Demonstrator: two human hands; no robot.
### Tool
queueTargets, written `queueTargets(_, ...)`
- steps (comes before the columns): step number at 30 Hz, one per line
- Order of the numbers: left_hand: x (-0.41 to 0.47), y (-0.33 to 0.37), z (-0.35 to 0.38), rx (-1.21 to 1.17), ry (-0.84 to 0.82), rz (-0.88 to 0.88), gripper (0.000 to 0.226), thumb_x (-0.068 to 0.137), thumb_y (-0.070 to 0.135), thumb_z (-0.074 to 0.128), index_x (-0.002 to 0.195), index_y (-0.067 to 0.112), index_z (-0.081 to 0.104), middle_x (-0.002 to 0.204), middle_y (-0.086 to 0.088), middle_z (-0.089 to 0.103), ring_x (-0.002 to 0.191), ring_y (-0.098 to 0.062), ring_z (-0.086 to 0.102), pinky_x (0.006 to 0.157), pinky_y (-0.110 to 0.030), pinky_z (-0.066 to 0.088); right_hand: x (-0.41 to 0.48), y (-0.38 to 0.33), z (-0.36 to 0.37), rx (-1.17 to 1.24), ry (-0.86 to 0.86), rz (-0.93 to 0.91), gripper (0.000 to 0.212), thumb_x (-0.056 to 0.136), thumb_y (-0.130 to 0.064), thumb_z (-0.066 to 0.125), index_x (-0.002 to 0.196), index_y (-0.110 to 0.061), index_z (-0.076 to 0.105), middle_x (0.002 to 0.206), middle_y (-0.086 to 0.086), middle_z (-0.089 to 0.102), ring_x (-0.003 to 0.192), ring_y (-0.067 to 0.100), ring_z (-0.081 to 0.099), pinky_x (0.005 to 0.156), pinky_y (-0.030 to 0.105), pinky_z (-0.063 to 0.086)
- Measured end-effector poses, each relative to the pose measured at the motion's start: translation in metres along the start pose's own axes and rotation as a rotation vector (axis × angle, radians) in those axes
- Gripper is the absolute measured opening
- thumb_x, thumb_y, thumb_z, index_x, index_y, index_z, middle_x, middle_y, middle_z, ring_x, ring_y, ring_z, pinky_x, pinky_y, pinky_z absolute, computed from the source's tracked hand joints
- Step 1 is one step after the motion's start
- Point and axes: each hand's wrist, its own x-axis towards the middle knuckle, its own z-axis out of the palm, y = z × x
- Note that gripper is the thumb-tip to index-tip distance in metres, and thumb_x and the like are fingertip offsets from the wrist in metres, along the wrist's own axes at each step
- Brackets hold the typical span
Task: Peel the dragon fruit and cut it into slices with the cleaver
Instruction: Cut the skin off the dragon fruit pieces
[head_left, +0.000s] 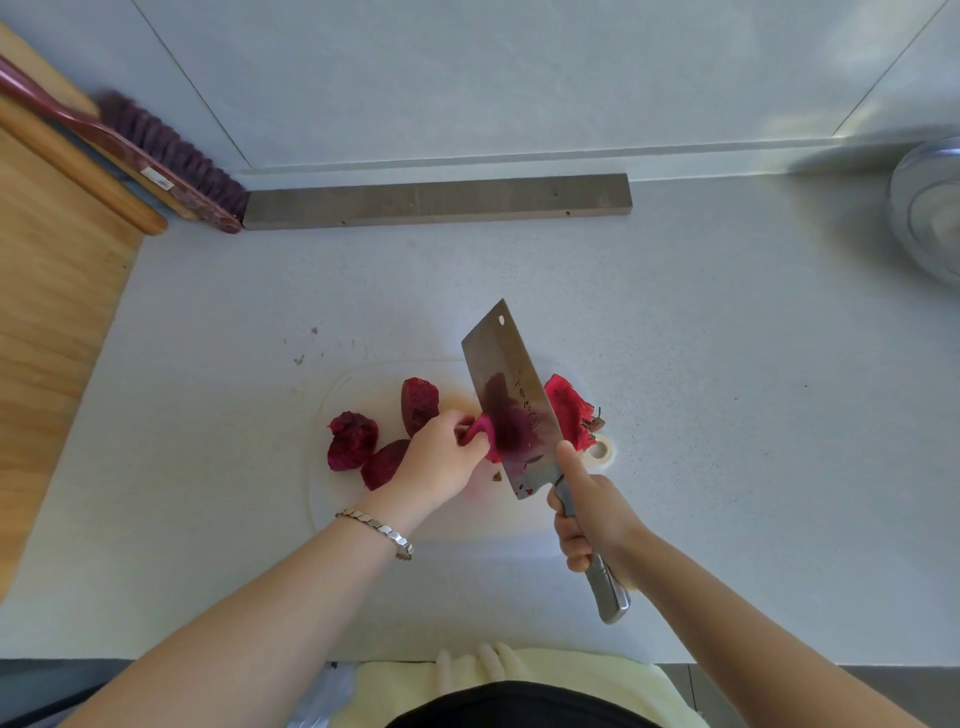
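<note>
Screening pink peel (477, 434), stained cleaver (511, 410)

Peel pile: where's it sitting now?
Head view, right of centre: the peel pile lies at the right end of the white cutting board, just right of the cleaver.

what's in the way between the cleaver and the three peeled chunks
The left hand, which pinches a pink piece right at the blade, lies between the cleaver and the peeled chunks to its left. Nothing else visible stands between them.
</note>
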Motion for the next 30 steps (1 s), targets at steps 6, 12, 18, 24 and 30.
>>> queueTargets(6,0.003,0.007,0.008,0.092,0.055,-0.031,0.024,0.084,0.021,0.058,0.095,0.001,0.058,0.081,-0.011,0.065,0.066,-0.021,0.054,0.057,-0.029,0.041,0.006,-0.003,0.004,-0.026,0.050,0.022,0.058,0.091,-0.064,0.025,0.058,-0.016,0.025,0.049,0.000,0.024,0.040,0.012,0.020,0.044,0.019,0.024)
queueTargets(12,0.003,0.017,0.010,0.154,0.163,-0.079,0.027,0.075,0.012,0.064,0.061,0.017,0.042,0.060,0.005,0.045,0.058,-0.017,0.046,0.045,-0.024,0.028,0.005,0.003,0.004,-0.036,0.096,0.019,0.061,0.092,-0.062,0.025,0.053,-0.016,0.024,0.044,-0.001,0.025,0.038,0.012,0.020,0.043,0.018,0.024)
queueTargets(18,0.002,0.010,-0.003,0.125,0.166,-0.037,0.033,0.073,0.002,0.062,0.054,0.016,0.039,0.050,0.008,0.037,0.053,-0.013,0.038,0.046,-0.025,0.024,0.006,0.010,-0.001,-0.001,0.094,0.007,0.060,0.093,-0.060,0.024,0.056,-0.014,0.027,0.044,0.000,0.025,0.038,0.013,0.021,0.042,0.018,0.025)
queueTargets(24,-0.005,-0.006,-0.010,0.278,0.114,0.119,0.004,0.079,0.006,0.061,0.083,0.007,0.060,0.074,-0.003,0.057,0.070,-0.021,0.054,0.058,-0.028,0.040,0.003,0.015,-0.004,0.025,0.110,0.004,0.060,0.091,-0.064,0.026,0.058,-0.014,0.029,0.048,0.003,0.026,0.040,0.014,0.022,0.043,0.020,0.026)
queueTargets(30,-0.017,-0.014,0.001,0.691,0.112,0.236,0.030,0.086,0.015,0.054,0.115,0.011,0.045,0.098,-0.007,0.058,0.090,-0.027,0.057,0.064,-0.035,0.044,0.001,0.013,-0.001,0.007,0.110,-0.014,0.059,0.092,-0.062,0.026,0.059,-0.014,0.028,0.049,0.003,0.026,0.040,0.013,0.022,0.042,0.020,0.026)
